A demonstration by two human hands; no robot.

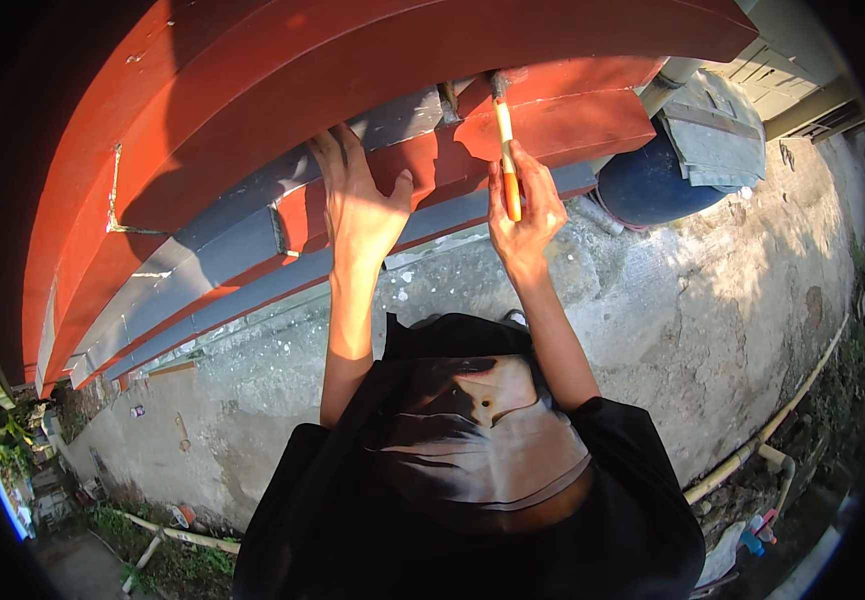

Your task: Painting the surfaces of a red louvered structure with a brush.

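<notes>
The paintbrush (505,128) stands nearly upright in the upper middle of the head view, its dark bristles at the red-painted beam (593,115). Right of centre, the right hand (530,210) pinches the handle between thumb and fingers, palm turned partly up; its forearm slants up and leftward from a black sleeve (618,445). Left of centre, the left hand (363,200) is spread, thumb angled out to the right, fingers pointing up and laid against the red and grey boards, its forearm almost vertical. A dark blue barrel (653,185) sits at the upper right.
</notes>
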